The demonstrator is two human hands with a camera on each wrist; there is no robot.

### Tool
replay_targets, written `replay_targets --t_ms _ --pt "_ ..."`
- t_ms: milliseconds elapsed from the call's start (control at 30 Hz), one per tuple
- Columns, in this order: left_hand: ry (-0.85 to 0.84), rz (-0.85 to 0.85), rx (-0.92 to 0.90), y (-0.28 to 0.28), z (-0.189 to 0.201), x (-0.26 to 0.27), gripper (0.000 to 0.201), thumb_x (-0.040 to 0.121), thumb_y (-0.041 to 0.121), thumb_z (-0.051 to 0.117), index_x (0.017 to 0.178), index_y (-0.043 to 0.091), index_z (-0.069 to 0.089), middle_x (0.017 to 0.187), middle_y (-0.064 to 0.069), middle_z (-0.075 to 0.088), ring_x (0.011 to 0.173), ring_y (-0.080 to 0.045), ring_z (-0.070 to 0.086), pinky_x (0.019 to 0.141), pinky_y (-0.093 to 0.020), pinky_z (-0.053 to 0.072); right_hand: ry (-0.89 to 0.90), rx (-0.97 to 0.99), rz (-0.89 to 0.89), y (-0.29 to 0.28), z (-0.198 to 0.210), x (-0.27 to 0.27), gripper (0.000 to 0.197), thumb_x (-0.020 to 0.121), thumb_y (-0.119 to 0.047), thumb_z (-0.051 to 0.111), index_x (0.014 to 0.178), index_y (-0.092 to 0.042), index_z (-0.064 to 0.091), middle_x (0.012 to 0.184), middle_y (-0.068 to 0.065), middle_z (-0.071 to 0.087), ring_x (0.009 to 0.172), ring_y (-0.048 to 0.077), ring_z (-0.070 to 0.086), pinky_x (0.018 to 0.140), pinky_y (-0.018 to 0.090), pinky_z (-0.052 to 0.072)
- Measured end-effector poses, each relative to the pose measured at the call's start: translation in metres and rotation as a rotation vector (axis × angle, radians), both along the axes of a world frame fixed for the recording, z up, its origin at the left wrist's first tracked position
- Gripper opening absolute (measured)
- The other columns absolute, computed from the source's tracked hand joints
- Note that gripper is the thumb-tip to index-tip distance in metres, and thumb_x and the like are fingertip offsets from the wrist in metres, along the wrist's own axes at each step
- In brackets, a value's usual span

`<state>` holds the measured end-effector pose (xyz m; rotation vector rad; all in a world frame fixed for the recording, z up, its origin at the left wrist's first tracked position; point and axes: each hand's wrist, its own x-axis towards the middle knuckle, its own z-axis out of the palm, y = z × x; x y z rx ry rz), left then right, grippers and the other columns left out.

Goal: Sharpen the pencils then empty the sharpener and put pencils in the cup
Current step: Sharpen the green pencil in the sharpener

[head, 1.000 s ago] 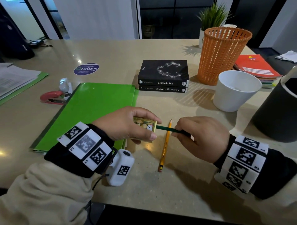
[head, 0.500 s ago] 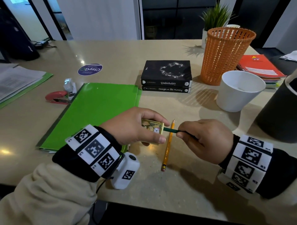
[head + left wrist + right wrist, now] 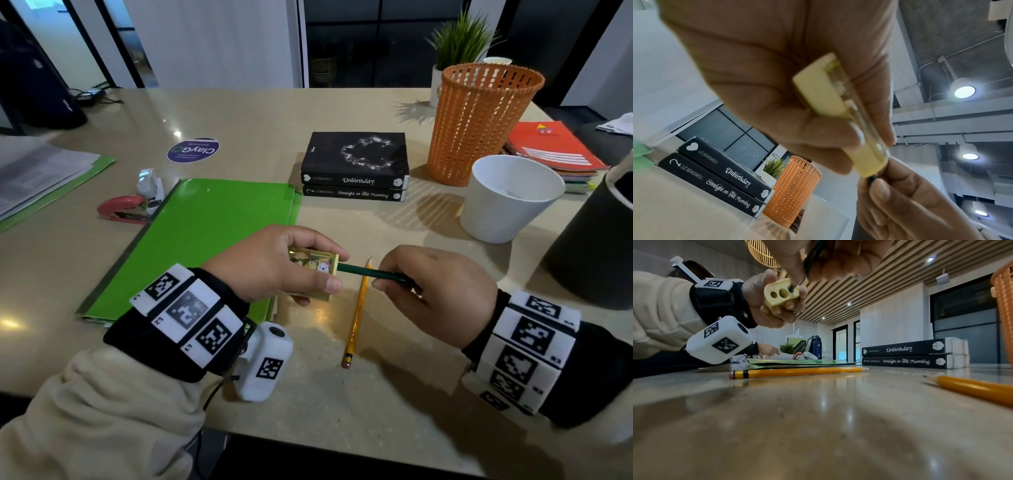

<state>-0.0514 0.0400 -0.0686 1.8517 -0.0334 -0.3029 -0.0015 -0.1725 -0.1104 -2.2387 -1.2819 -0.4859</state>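
Green pencil [image 3: 371, 273] lies level, tip leftward in sharpener [image 3: 313, 265]; both hands' grips clamp them.

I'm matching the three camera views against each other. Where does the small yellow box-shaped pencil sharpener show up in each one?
Head: the small yellow box-shaped pencil sharpener is at centre, gripped by the left hand.
Left wrist: centre, seen edge-on, running down to the right.
Right wrist: upper left of centre, its holed end face toward the camera.
Shared landmark: the two stacked black books, in all three views.
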Motion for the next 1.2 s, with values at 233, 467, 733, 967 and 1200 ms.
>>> replay_targets --t_ms 233,467,733,967,1200 --pt "0.016 -0.04 0.015 -0.0036 -0.0009 0.0008 0.034 0.057 0.02 0.077 0.091 0.023 0.071 0.071 0.008 0.065 0.062 -0.009 0.062 0.053 -0.022 0.051 0.017 0.057 0.04 -0.0015 -0.0036 0.0009 0.024 0.087 -0.026 0.048 0.073 -0.011 0.06 0.057 -0.004 0.052 0.046 0.016 0.045 0.044 0.023 0.034" --pt "-0.008 -0.052 0.05 -0.0021 -0.0033 -0.0007 0.032 0.063 0.011 0.079 0.091 0.026 0.071 0.066 0.009 0.065 0.061 -0.006 0.059 0.054 -0.022 0.051 0.055 0.007 0.055 -0.0018 -0.0088 0.0013 0.043 0.095 -0.04 0.031 0.073 -0.016 0.059 0.05 -0.008 0.048 0.041 0.011 0.041 0.044 0.015 0.025" --pt "0.01 0.032 -0.035 0.0028 -0.0039 0.0033 0.032 0.061 0.013 0.075 0.092 0.019 0.069 0.073 0.001 0.061 0.049 -0.006 0.059 0.046 -0.019 0.049 0.008 -0.014 -0.055 0.0011 -0.0016 0.0013 0.03 0.081 -0.052 0.045 0.093 -0.025 0.047 0.065 -0.017 0.043 0.051 0.004 0.041 0.042 0.022 0.037" --pt "0.047 0.01 -0.048 0.0056 -0.005 0.0058 0.031 0.057 0.016 0.084 0.086 0.022 0.072 0.065 0.008 0.064 0.055 -0.009 0.061 0.049 -0.021 0.05 -0.023 0.057 -0.021 -0.0011 -0.0008 0.0029 0.019 0.082 -0.033 0.051 0.074 -0.016 0.053 0.061 -0.006 0.054 0.048 0.014 0.048 0.041 0.021 0.036" --pt "0.053 -0.004 -0.019 0.0004 -0.0012 0.0001 0.037 0.055 0.019 0.074 0.092 0.017 0.07 0.07 0.002 0.06 0.055 -0.007 0.06 0.05 -0.02 0.05 -0.015 0.028 0.021 -0.002 -0.0043 0.0026 0.026 0.085 -0.029 0.049 0.068 -0.012 0.058 0.056 -0.004 0.053 0.046 0.018 0.047 0.04 0.024 0.034"
